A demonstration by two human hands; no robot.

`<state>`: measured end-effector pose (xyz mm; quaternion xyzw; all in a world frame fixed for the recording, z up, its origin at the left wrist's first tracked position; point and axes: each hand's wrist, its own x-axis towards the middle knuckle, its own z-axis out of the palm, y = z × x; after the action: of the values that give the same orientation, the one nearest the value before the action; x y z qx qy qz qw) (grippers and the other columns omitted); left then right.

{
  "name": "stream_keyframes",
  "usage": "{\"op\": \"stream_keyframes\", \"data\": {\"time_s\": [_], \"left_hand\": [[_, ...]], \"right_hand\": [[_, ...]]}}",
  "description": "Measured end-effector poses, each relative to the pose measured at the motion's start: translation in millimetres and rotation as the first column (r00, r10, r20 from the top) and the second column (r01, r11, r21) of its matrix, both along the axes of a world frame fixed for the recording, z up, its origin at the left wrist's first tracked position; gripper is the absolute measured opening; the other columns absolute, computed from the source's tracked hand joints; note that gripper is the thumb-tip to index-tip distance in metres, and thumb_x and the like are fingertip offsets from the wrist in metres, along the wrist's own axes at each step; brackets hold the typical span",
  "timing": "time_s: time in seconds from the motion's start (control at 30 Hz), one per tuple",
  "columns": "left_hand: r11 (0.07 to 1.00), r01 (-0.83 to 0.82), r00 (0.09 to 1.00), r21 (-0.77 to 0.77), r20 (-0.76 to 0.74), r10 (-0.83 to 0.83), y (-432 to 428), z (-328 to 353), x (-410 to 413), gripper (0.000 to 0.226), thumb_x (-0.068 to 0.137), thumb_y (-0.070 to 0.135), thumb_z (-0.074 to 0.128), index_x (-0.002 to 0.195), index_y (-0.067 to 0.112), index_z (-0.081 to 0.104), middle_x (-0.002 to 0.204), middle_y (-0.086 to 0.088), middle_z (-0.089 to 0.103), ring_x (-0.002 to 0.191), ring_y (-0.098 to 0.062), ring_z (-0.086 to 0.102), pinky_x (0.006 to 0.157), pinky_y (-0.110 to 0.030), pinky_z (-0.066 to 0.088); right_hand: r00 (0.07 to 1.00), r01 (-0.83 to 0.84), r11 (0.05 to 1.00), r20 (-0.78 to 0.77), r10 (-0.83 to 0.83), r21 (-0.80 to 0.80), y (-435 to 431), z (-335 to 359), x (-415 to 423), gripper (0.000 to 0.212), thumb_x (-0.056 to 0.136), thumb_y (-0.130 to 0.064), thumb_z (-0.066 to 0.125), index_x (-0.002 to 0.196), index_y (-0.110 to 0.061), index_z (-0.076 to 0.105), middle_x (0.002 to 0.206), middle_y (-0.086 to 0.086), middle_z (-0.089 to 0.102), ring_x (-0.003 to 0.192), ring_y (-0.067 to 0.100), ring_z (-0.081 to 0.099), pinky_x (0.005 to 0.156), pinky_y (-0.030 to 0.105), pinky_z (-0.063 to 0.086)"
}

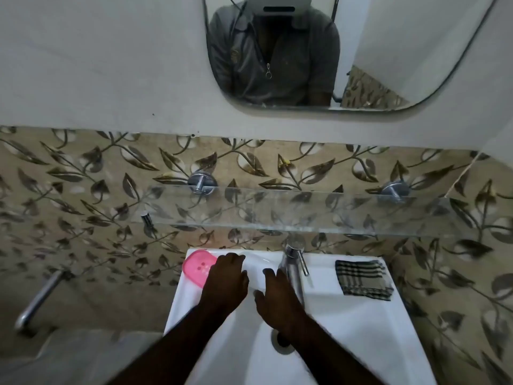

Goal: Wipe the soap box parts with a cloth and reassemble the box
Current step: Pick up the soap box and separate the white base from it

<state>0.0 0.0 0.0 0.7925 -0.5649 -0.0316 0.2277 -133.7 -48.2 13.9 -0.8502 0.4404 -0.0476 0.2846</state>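
Note:
A pink soap box part (pixel 197 266) with small holes lies on the back left corner of the white sink (pixel 358 329). Beside it, between my hands, sits a pale see-through soap box part (pixel 259 269); its outline is faint against the sink. My left hand (pixel 226 282) covers that part's left side and hides the pink part's right end, with its fingers curled over the pale part's far edge. My right hand (pixel 277 298) is at the part's right side, fingers spread. A checked cloth (pixel 363 279) lies folded on the sink's back right corner, away from both hands.
A chrome tap (pixel 293 269) stands at the sink's back, just right of my right hand. A glass shelf (pixel 291 215) juts out above the sink. A chrome rail (pixel 41 298) is on the left wall. The drain (pixel 277 341) is partly under my right wrist.

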Motion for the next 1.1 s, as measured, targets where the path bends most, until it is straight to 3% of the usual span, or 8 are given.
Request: {"op": "stream_keyframes", "data": {"time_s": [0.13,0.23,0.4,0.53,0.67,0.87,0.97,1.1], "left_hand": [[0.965,-0.070,0.981,0.254,0.190,0.021,-15.7,13.7,6.2,0.047,0.092,0.022,0.046,0.136,0.006,0.043,0.125,-0.013,0.058,0.115,-0.032,0.051,0.089,-0.040,0.043],[0.908,-0.103,0.960,0.407,0.279,-0.017,-24.7,15.1,1.9,0.060,0.093,0.023,0.044,0.147,0.006,0.025,0.131,-0.012,0.055,0.124,-0.032,0.043,0.096,-0.041,0.039],[0.847,-0.145,0.948,0.511,0.317,-0.029,-38.4,15.0,-0.3,0.066,0.094,0.025,0.045,0.150,0.005,0.017,0.134,-0.014,0.053,0.131,-0.035,0.037,0.100,-0.043,0.035],[0.807,-0.140,0.972,0.574,0.234,0.002,-45.5,17.2,0.4,0.065,0.095,0.027,0.042,0.150,0.006,0.014,0.129,-0.013,0.057,0.131,-0.034,0.037,0.100,-0.043,0.034],[0.805,-0.128,0.990,0.579,0.123,0.069,-51.6,15.2,1.1,0.069,0.091,0.028,0.045,0.150,0.009,0.015,0.131,-0.013,0.054,0.125,-0.033,0.042,0.098,-0.042,0.036],[0.834,-0.157,0.957,0.529,-0.126,0.260,-57.1,20.8,3.4,0.078,0.082,0.023,0.055,0.149,0.006,0.019,0.137,-0.018,0.046,0.128,-0.036,0.043,0.097,-0.042,0.045],[0.851,-0.229,0.929,0.472,-0.154,0.336,-53.6,22.2,9.4,0.059,0.083,0.018,0.054,0.139,0.005,0.039,0.134,-0.017,0.048,0.125,-0.034,0.046,0.097,-0.039,0.044],[0.921,-0.239,0.918,0.307,-0.238,0.317,-35.9,17.9,20.0,0.035,0.088,0.008,0.051,0.121,0.006,0.063,0.128,-0.015,0.059,0.122,-0.029,0.053,0.099,-0.032,0.040]], "right_hand": [[0.996,0.077,0.992,0.043,-0.082,0.103,2.9,-6.1,3.4,0.047,0.095,-0.030,0.053,0.136,-0.012,0.037,0.139,0.017,0.037,0.128,0.030,0.044,0.102,0.033,0.038],[0.991,0.108,0.977,0.063,-0.121,0.185,2.9,-13.5,5.8,0.053,0.094,-0.030,0.054,0.141,-0.014,0.034,0.143,0.016,0.035,0.131,0.029,0.041,0.105,0.033,0.037],[0.984,0.148,0.951,0.051,-0.168,0.270,-1.5,-17.5,4.1,0.053,0.098,-0.029,0.050,0.143,-0.007,0.033,0.147,0.017,0.035,0.136,0.027,0.037,0.107,0.027,0.028],[0.981,0.172,0.936,0.032,-0.191,0.307,-5.7,-21.9,3.5,0.045,0.097,-0.029,0.050,0.133,-0.003,0.042,0.138,0.013,0.045,0.133,0.026,0.041,0.105,0.026,0.029],[0.970,0.207,0.926,0.054,-0.236,0.316,-5.4,-28.4,8.3,0.045,0.094,-0.031,0.055,0.126,0.000,0.047,0.131,0.014,0.052,0.125,0.026,0.048,0.103,0.027,0.035],[0.948,0.247,0.902,0.106,-0.301,0.354,1.3,-26.2,4.5,0.061,0.096,-0.029,0.054,0.143,0.002,0.032,0.151,0.014,0.036,0.142,0.025,0.030,0.115,0.028,0.022],[0.929,0.231,0.897,0.188,-0.318,0.376,7.7,-23.6,-0.9,0.065,0.097,-0.026,0.053,0.150,-0.002,0.023,0.158,0.008,0.025,0.147,0.020,0.019,0.120,0.030,0.014],[0.923,0.197,0.893,0.230,-0.308,0.406,21.2,-21.5,-12.4,0.056,0.093,-0.032,0.055,0.142,-0.009,0.039,0.148,0.005,0.042,0.139,0.020,0.036,0.114,0.038,0.030]]}}
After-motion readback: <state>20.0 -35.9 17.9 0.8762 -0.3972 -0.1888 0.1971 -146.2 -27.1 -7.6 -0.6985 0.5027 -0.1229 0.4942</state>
